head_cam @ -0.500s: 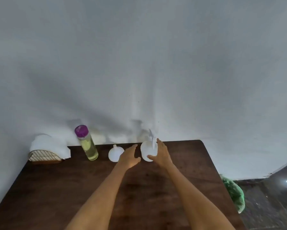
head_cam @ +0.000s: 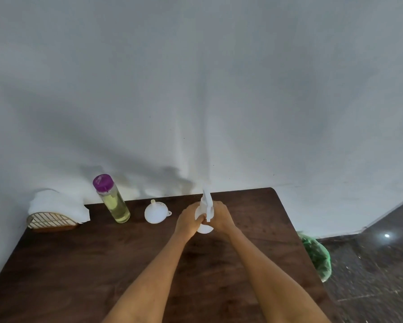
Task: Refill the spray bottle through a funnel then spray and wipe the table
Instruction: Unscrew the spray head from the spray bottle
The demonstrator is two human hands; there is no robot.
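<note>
— What has been changed since the earlier frame?
— Both hands have been closed onto the sprayer (head_cam: 205, 213). Earlier the left hand (head_cam: 188, 220) was held open just short of it, and only the right hand (head_cam: 221, 217) was laid against its side. The sprayer itself has been kept at the same spot on the table (head_cam: 79, 264).

— How is it gripped?
— It is clasped from both sides. The left fingers (head_cam: 199, 220) are curled around the white body; the right hand is wrapped around the other flank, near the neck. The trigger head is seen rising between the hands, upright, and the rounded base is seen below them, set on the wood.

— Is the cap loosened?
— That cannot be told; the neck is hidden by the fingers.

— What is found beside the hands?
— A white funnel (head_cam: 155, 213) is laid on the table just left of the left hand, apart from it, its spout pointed up and away. Further left, a clear bottle (head_cam: 113, 202) with a purple cap and yellowish liquid is stood upright near the wall. At the far left corner, white cloth (head_cam: 56, 203) is heaped over a woven basket (head_cam: 49, 220). Right of the table, on the dark floor, a green bag (head_cam: 318, 259) is seen
</note>
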